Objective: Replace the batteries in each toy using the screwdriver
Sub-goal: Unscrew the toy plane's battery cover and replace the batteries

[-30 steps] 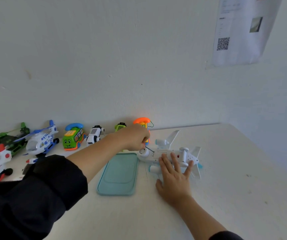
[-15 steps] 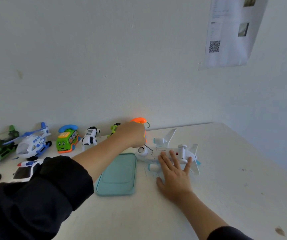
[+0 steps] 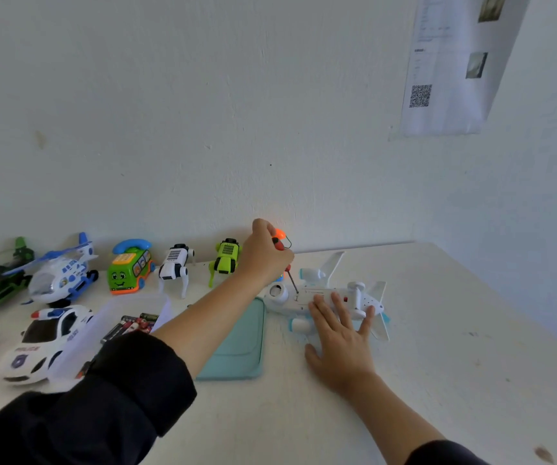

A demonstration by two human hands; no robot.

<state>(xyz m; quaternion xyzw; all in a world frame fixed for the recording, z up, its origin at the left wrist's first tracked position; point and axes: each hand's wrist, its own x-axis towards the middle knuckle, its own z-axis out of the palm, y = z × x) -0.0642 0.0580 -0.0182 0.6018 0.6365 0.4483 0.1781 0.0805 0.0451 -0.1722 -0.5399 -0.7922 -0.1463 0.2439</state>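
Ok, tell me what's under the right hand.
The right hand lies flat on the upturned white toy plane, fingers over its belly. Whatever that part of the plane carries beneath the fingers is covered.

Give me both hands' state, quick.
Left hand: closed round the screwdriver.
Right hand: open, fingers flat on the toy plane.

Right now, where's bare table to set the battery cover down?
Free: the table right of the toy plane, out to the wall corner, and the near strip between both forearms, below the teal tray. Crowded: left side, with the police car, batteries and helicopter.
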